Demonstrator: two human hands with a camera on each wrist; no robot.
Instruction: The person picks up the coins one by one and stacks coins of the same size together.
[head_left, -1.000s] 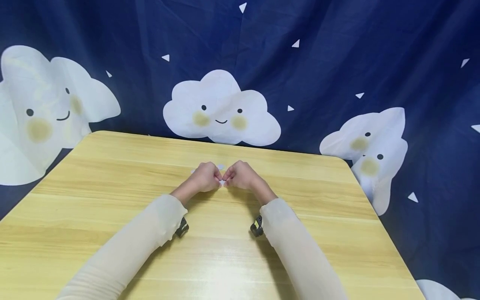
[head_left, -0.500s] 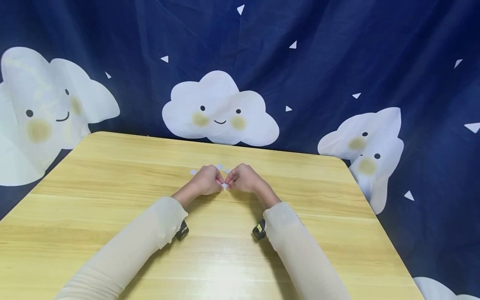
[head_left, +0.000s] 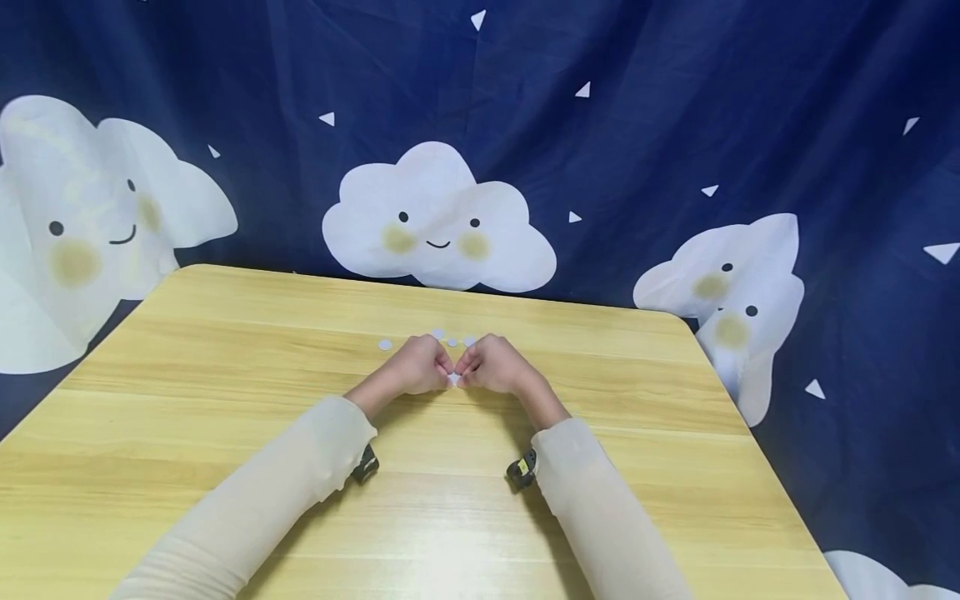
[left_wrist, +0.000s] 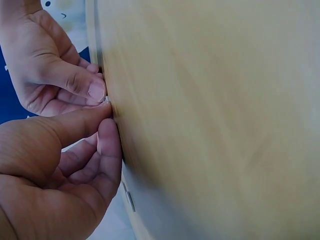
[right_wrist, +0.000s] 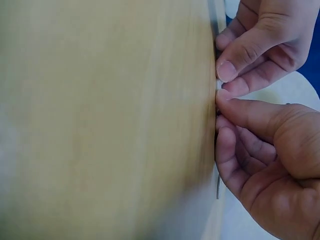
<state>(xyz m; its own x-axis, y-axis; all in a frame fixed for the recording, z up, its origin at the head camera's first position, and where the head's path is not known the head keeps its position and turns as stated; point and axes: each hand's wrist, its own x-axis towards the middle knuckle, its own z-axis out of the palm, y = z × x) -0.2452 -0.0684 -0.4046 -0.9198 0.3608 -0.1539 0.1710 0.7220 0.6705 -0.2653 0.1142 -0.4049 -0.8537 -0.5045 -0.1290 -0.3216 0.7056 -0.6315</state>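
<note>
A small white piece (head_left: 453, 378) sits between the two hands, low over the table. Its exact kind is too small to tell, and the fingers cover most of it. With thumb and fingertips my left hand (head_left: 422, 364) pinches its left side. From the other side my right hand (head_left: 497, 364) pinches it too, the fingertips of both hands nearly meeting. Only a sliver of the white piece (left_wrist: 107, 99) shows in the left wrist view. The right wrist view likewise gives just a thin white edge of the piece (right_wrist: 219, 85) between the thumbs.
Behind the hands, several small white flat pieces lie on the wooden table, among them a round one (head_left: 385, 345) to the left and another (head_left: 452, 342) in the middle. A dark blue curtain (head_left: 525, 100) with printed clouds hangs past the table's (head_left: 247, 333) far edge.
Both hands have shifted slightly right and nearer the person, still holding the white piece. More of the white pieces behind them have come into sight.
</note>
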